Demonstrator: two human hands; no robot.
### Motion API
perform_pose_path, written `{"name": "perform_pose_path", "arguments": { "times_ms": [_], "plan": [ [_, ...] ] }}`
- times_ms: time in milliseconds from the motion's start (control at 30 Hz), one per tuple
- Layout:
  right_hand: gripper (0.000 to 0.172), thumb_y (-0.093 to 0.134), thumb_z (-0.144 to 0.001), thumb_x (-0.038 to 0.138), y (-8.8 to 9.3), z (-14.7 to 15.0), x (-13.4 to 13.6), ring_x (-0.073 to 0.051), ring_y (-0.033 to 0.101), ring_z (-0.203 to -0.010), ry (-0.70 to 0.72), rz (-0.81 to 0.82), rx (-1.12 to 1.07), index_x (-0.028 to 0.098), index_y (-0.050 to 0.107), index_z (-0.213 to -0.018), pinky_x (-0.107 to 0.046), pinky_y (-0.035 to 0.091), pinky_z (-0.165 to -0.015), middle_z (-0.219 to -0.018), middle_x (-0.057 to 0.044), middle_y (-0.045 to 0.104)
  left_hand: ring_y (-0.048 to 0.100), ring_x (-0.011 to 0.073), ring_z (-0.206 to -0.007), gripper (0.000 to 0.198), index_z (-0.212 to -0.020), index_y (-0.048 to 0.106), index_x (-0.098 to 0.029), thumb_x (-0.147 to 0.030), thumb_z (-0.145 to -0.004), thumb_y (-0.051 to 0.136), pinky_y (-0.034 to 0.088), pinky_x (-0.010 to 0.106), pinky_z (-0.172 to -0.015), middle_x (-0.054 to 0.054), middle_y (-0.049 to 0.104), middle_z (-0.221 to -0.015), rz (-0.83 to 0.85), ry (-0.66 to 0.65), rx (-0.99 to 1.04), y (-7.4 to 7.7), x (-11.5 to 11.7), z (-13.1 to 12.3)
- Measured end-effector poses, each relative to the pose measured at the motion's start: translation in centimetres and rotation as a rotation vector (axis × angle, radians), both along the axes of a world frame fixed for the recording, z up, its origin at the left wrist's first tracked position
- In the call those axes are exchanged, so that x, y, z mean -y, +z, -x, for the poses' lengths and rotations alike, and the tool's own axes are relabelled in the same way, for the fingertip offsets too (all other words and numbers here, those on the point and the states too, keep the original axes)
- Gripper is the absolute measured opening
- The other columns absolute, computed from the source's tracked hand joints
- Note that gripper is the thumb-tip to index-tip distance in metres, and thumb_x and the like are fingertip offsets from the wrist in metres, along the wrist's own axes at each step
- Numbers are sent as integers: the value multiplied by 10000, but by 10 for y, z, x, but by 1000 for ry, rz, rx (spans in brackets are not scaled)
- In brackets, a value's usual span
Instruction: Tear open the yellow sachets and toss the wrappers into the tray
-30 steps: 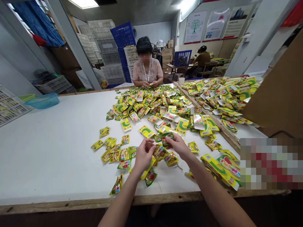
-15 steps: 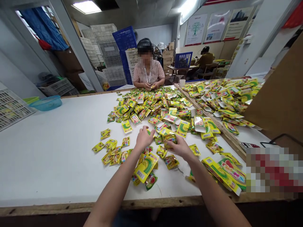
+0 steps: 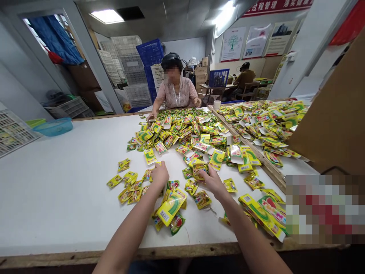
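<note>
In my right hand point(image 3: 214, 182) is a small yellow foil packet point(image 3: 200, 170), gripped between thumb and fingers above the white table. My left hand point(image 3: 160, 174) is to the left of it, palm down with fingers curled; a bit of yellow shows at the fingertips, but what they hold is hidden. A loose yellow packet point(image 3: 147, 175) lies beside the left fingers. Between my forearms a flat yellow-and-green printed box point(image 3: 172, 206) rests on several packets, one of them a green packet point(image 3: 177, 223) with a red fruit picture.
A large heap of packets and boxes point(image 3: 182, 129) covers the table's middle. Behind it sits a co-worker point(image 3: 177, 91), hands at the heap. A wooden strip point(image 3: 251, 150) divides off another pile point(image 3: 265, 118). A brown cardboard panel point(image 3: 327, 114) rises at right; a blue basin point(image 3: 54, 126) stands at left.
My left hand has moved left and toward me, to the loose packets. My right hand still holds its packet. The co-worker's hands have spread apart, one reaching to the heap's left edge.
</note>
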State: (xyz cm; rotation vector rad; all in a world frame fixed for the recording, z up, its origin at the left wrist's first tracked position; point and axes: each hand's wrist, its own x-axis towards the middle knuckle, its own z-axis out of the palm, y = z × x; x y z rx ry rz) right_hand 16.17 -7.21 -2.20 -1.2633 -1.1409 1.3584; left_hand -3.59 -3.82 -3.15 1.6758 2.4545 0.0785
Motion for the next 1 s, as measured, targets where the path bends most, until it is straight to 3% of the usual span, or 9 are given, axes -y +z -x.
{"name": "perform_pose_path", "arguments": {
  "times_ms": [133,267,333,433,500,600,800,900,1000],
  "plan": [
    [247,563,-705,366,1,-2,2,-179,617,-827,29,-36,11,213,550,-899,-312,542,-659,-942,-36,620,601,272,-1017,356,-1192,406,-123,-160,-839,407,446,320,-785,202,560,-1155,-55,-35,15,7,1,28],
    [261,593,-702,408,-2,-4,-1,-210,612,-856,-15,-157,129,190,596,-844,-363,514,-751,-894,-52,657,605,297,-1011,330,-1187,425,-161,-292,-914,293,447,348,-753,170,623,-1096,-96,-32,7,18,19,40],
    [323,620,-688,442,-2,-3,-1,-226,620,-867,-2,-186,82,173,618,-867,-381,509,-773,-901,-65,678,606,297,-1014,386,-1217,399,-184,-387,-930,240,445,362,-759,159,626,-1104,-179,-54,30,24,37,32],
    [352,638,-696,461,2,0,5,-227,632,-886,-48,-255,-93,174,621,-899,-385,504,-813,-927,-68,692,636,294,-905,621,-1224,362,-193,-595,-772,502,457,340,-707,114,665,-969,-301,-172,162,29,67,8],
    [315,638,-718,435,6,3,12,-219,633,-899,-131,-365,-181,191,620,-915,-378,497,-841,-934,-60,692,644,278,-837,704,-1183,376,-208,-542,-637,668,461,318,-674,72,664,-908,-351,-264,232,27,84,-7],
    [267,616,-757,368,10,9,26,-214,633,-900,-187,-551,-108,212,622,-974,-371,498,-838,-957,-59,687,646,240,-813,536,-1119,419,-238,-427,-672,646,462,295,-674,37,654,-918,-446,-360,277,16,97,-21],
    [212,570,-778,244,14,15,35,-223,625,-894,104,-754,467,253,675,-963,-376,484,-827,-941,-46,709,643,237,-844,445,-1112,473,-235,-363,-704,595,467,303,-704,54,660,-973,-541,-387,243,-8,98,-15],
    [225,568,-770,215,13,13,32,-223,630,-870,239,-668,528,262,687,-955,-383,483,-806,-933,-40,714,644,243,-831,420,-1094,505,-224,-314,-693,589,469,316,-706,65,669,-947,-502,-460,187,-11,97,-10],
    [217,627,-725,231,8,13,31,-215,642,-828,266,-514,393,250,685,-933,-378,497,-791,-904,-40,713,644,251,-823,409,-1079,515,-226,-291,-680,578,471,327,-686,66,669,-952,-458,-561,177,-10,97,-11]
  ]
}}
